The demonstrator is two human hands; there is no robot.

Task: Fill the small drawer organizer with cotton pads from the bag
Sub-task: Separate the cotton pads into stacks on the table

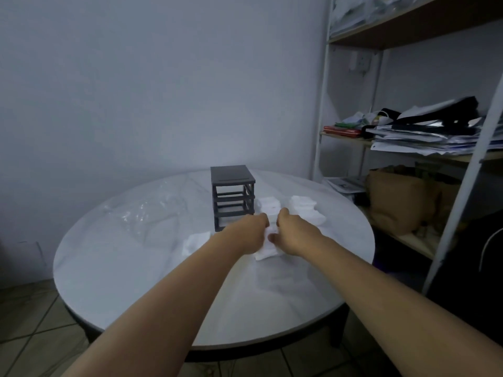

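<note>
A small dark grey drawer organizer point(232, 197) stands on the round white marble table point(141, 281), its slots showing no drawers. In front of it my left hand point(249, 234) and my right hand point(292, 235) both grip one stack of white cotton pads point(265, 253) from either side. Three more piles of pads lie on the table: one pile point(269, 204) right of the organizer, another pile point(306, 209) further right, and a third pile point(196, 242) left of my left hand. A crumpled clear plastic bag point(152, 213) lies to the left.
A white metal shelf unit point(324, 104) stands close to the table's right side, loaded with papers point(424, 134) and a brown paper bag point(394, 202). A bare wall runs behind the table. Tiled floor shows below the near edge.
</note>
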